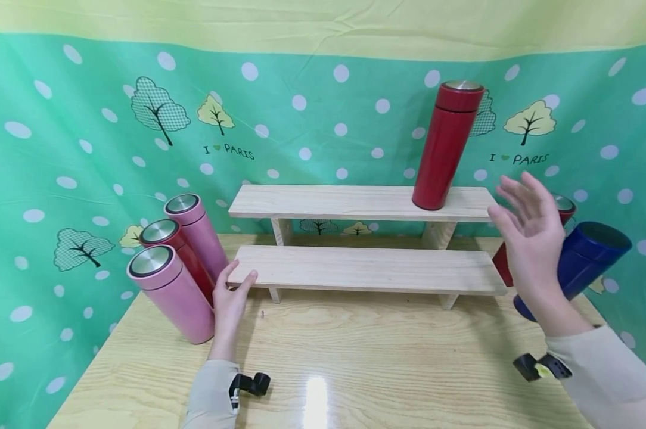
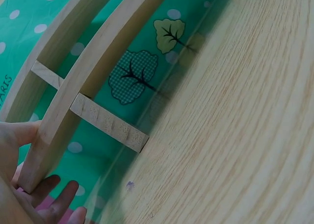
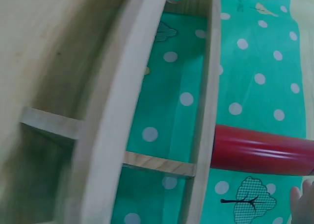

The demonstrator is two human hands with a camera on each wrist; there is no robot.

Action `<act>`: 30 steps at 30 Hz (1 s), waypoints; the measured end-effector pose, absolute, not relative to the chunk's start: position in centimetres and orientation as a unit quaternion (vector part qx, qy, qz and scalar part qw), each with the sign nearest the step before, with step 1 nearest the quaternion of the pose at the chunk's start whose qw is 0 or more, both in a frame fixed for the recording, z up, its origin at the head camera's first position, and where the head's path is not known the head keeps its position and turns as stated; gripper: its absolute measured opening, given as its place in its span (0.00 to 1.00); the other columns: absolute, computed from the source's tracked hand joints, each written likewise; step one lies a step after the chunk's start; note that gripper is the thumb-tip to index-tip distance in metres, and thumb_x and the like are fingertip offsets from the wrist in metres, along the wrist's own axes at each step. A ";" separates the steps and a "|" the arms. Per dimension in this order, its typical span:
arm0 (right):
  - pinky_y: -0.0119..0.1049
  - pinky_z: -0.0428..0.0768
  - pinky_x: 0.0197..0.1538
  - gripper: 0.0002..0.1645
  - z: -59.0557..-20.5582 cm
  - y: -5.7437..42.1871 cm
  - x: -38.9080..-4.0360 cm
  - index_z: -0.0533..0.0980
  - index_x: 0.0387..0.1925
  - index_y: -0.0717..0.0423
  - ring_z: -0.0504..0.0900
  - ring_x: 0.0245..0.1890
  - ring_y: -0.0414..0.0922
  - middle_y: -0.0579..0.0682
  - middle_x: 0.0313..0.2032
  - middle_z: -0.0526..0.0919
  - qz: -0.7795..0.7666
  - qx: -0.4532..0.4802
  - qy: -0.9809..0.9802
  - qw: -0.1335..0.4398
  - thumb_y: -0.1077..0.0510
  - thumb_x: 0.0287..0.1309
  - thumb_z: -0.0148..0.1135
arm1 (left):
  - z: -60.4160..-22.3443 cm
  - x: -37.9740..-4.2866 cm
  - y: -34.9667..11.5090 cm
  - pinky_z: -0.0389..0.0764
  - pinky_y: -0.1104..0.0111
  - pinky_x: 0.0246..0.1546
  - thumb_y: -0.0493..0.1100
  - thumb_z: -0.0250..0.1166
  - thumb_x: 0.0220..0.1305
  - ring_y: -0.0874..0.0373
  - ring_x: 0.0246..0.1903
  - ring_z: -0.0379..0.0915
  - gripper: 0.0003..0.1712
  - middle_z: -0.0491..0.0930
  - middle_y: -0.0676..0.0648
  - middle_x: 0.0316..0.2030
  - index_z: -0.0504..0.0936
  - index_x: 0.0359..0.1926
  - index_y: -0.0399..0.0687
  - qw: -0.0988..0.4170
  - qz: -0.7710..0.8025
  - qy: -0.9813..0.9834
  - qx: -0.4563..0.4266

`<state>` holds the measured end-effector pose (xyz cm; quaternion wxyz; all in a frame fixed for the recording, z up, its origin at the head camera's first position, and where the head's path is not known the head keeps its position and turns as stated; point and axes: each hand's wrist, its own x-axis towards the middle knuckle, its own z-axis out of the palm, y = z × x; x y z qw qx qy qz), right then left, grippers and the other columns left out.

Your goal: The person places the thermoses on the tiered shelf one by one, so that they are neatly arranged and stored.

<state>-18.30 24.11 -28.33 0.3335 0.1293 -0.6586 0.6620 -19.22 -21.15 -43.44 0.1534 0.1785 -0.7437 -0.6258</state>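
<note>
- Left of the lower board (image 1: 366, 268), a front pink bottle (image 1: 177, 302), a left red bottle (image 1: 190, 256) and a rear pink bottle (image 1: 204, 237) are grouped upright; only a narrow margin is left between them and the board's left end.
- That left end is gripped by the left hand (image 1: 230, 307), with the thumb laid over the front corner and the fingers placed around the edge.
- On the near side of the lower board's front edge, wide open room is offered by the table (image 1: 355, 345).
- Behind and above the lower board, the upper board (image 1: 328, 202) is carried on wooden supports. A tall red bottle (image 1: 445, 152) is stood near its right end, the base set close to the front edge; a long stretch is left free to its left.
- Near the lower board's right end, the right hand (image 1: 534, 244) is raised, with nothing held and the fingers loosely bent.
- Right of the lower board, a partly hidden red bottle (image 1: 503, 266) and, farther out, a blue container (image 1: 588, 256) are placed.
</note>
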 end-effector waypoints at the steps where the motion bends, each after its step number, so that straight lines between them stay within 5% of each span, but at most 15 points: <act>1: 0.27 0.70 0.62 0.35 -28.6 24.3 -18.0 0.65 0.69 0.55 0.72 0.63 0.45 0.55 0.63 0.74 0.658 0.133 -0.661 0.336 0.70 0.62 0.62 | -43.4 -19.2 -21.2 0.66 0.54 0.63 0.47 0.70 0.63 0.45 0.65 0.60 0.38 0.57 0.39 0.73 0.67 0.71 0.48 0.153 -0.626 -0.743 0.178; 12: 0.25 0.70 0.62 0.38 -31.1 25.9 -15.2 0.65 0.70 0.57 0.73 0.63 0.42 0.53 0.64 0.74 0.542 0.109 -0.751 0.361 0.76 0.60 0.60 | -43.4 -19.2 -21.2 0.58 0.52 0.69 0.50 0.70 0.64 0.47 0.72 0.49 0.39 0.54 0.42 0.75 0.66 0.72 0.49 0.144 -0.623 -0.748 0.176; 30: 0.22 0.71 0.58 0.37 -35.5 30.1 -11.0 0.65 0.67 0.68 0.75 0.61 0.40 0.56 0.63 0.76 0.509 0.109 -0.766 0.377 0.82 0.55 0.59 | -43.2 -19.1 -21.1 0.59 0.52 0.68 0.52 0.69 0.64 0.46 0.70 0.52 0.38 0.55 0.42 0.74 0.67 0.72 0.51 0.143 -0.615 -0.754 0.180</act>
